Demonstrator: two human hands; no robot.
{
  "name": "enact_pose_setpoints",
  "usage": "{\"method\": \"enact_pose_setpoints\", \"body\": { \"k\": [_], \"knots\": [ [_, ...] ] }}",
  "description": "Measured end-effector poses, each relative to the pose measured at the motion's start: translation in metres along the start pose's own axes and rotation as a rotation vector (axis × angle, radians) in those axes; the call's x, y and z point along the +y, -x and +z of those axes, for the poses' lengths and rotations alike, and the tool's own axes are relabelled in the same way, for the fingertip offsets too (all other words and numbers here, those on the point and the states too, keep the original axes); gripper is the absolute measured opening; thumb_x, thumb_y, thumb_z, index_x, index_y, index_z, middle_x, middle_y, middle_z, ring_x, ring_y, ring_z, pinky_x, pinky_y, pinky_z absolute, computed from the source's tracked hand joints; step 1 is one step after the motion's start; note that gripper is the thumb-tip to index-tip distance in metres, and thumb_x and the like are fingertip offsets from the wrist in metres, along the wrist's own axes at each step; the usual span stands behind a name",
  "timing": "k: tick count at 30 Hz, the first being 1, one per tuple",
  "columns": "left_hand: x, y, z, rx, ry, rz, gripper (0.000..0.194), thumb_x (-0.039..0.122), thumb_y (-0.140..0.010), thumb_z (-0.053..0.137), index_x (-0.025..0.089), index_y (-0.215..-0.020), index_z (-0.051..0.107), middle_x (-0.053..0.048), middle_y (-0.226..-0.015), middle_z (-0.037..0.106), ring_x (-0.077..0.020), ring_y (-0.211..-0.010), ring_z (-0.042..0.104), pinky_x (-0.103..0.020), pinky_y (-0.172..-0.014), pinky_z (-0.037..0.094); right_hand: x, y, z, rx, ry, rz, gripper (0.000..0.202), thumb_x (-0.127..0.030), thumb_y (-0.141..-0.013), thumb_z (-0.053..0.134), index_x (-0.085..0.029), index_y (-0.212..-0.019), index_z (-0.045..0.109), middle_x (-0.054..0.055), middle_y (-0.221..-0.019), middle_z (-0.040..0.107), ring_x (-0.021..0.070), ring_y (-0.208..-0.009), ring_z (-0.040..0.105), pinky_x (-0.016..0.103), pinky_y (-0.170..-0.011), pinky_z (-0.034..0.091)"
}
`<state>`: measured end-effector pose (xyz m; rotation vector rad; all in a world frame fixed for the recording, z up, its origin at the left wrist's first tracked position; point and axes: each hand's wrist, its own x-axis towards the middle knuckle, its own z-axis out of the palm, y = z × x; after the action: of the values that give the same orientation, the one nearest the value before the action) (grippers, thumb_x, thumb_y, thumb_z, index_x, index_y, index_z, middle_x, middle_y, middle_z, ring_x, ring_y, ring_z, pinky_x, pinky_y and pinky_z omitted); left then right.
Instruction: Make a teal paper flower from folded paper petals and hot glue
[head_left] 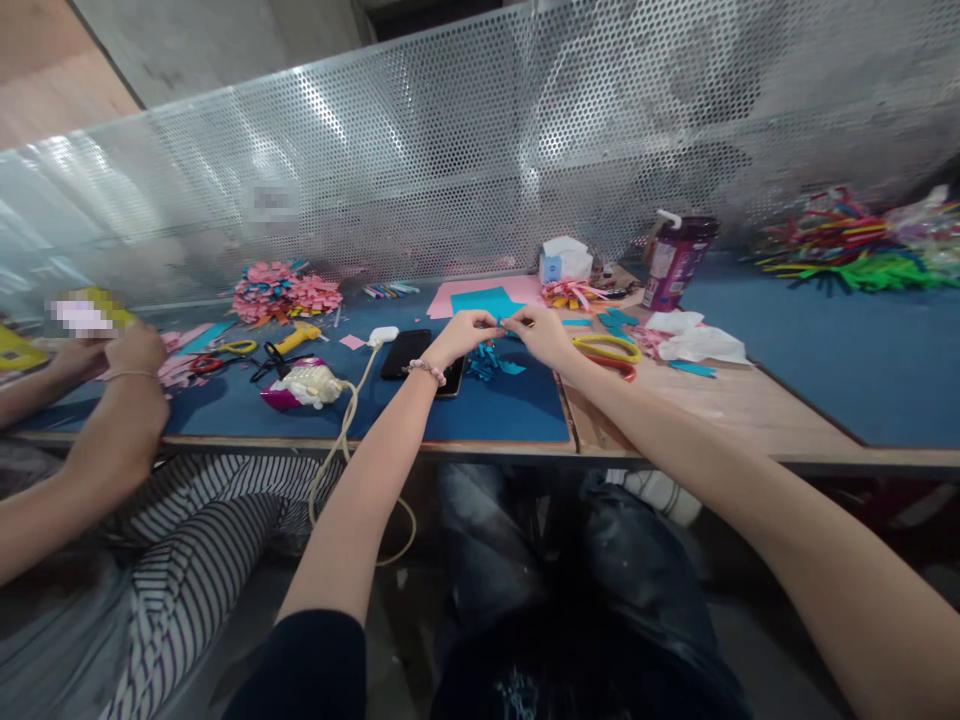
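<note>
Both my hands meet over the blue table, fingertips nearly touching. My left hand (472, 336) pinches a small piece of blue paper (502, 322), and my right hand (541, 334) grips its other side; the piece is mostly hidden by the fingers. Just behind them lie a blue paper sheet (480, 300) and pink paper (445, 300). Below my fingers is a small heap of blue cut strips (486, 362). A black phone (406, 354) rests left of my left hand, and another dark device (452, 378) is partly under my wrist.
Yellow-handled scissors (611, 349) lie right of my hands, near crumpled tissue (701, 340) and a purple cup (677, 264). Leftward are a glue gun (298, 337), a cable (347, 420) and pink paper bunches (271, 292). Another person's hands (135, 350) work at far left.
</note>
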<state>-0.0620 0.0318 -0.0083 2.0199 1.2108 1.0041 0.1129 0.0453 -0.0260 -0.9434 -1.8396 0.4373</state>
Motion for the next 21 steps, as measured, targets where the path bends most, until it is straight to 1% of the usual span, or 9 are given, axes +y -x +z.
{"method": "enact_pose_setpoints", "body": {
  "k": [6, 10, 14, 18, 21],
  "knots": [
    [0.0008, 0.0007, -0.0003, 0.000, 0.022, -0.007, 0.029, 0.041, -0.073, 0.072, 0.014, -0.077, 0.062, -0.001, -0.067, 0.059, -0.0104, -0.060, 0.054, -0.022, -0.055, 0.037, 0.0031, 0.0007, 0.0022, -0.003, 0.016, 0.003, 0.023, -0.032, -0.084, 0.061, -0.014, -0.071, 0.068, 0.006, -0.072, 0.068, 0.0180, -0.069, 0.058, 0.030, -0.065, 0.040],
    [-0.0008, -0.0001, -0.0012, 0.010, 0.043, -0.014, 0.027, 0.039, -0.074, 0.070, 0.014, -0.080, 0.061, -0.001, -0.069, 0.059, -0.0114, -0.062, 0.055, -0.022, -0.052, 0.035, 0.0050, 0.0007, 0.0055, -0.008, 0.001, -0.004, 0.024, -0.035, -0.085, 0.060, -0.015, -0.080, 0.070, 0.007, -0.082, 0.070, 0.0187, -0.075, 0.060, 0.031, -0.070, 0.044],
    [-0.0015, -0.0003, -0.0019, 0.026, 0.062, -0.014, 0.026, 0.038, -0.074, 0.068, 0.014, -0.082, 0.061, -0.001, -0.072, 0.060, -0.0109, -0.062, 0.055, -0.021, -0.051, 0.034, 0.0075, 0.0002, 0.0090, -0.012, -0.003, -0.001, 0.024, -0.037, -0.081, 0.066, -0.015, -0.089, 0.070, 0.008, -0.091, 0.071, 0.0194, -0.080, 0.061, 0.032, -0.075, 0.046],
    [-0.0024, -0.0007, -0.0011, 0.014, 0.070, -0.002, 0.026, 0.038, -0.073, 0.069, 0.015, -0.079, 0.061, -0.001, -0.070, 0.059, -0.0106, -0.061, 0.053, -0.021, -0.052, 0.034, 0.0090, -0.0003, 0.0088, -0.028, -0.004, -0.016, 0.019, -0.034, -0.083, 0.063, -0.016, -0.082, 0.069, 0.007, -0.085, 0.070, 0.0189, -0.079, 0.061, 0.032, -0.075, 0.046],
    [-0.0033, -0.0013, -0.0008, 0.011, 0.072, 0.006, 0.027, 0.040, -0.073, 0.069, 0.014, -0.078, 0.062, -0.001, -0.067, 0.059, -0.0109, -0.061, 0.053, -0.022, -0.052, 0.035, 0.0086, -0.0008, 0.0071, -0.028, -0.007, -0.024, 0.020, -0.033, -0.083, 0.062, -0.015, -0.079, 0.068, 0.006, -0.081, 0.069, 0.0183, -0.076, 0.060, 0.031, -0.073, 0.045]
  ]
}}
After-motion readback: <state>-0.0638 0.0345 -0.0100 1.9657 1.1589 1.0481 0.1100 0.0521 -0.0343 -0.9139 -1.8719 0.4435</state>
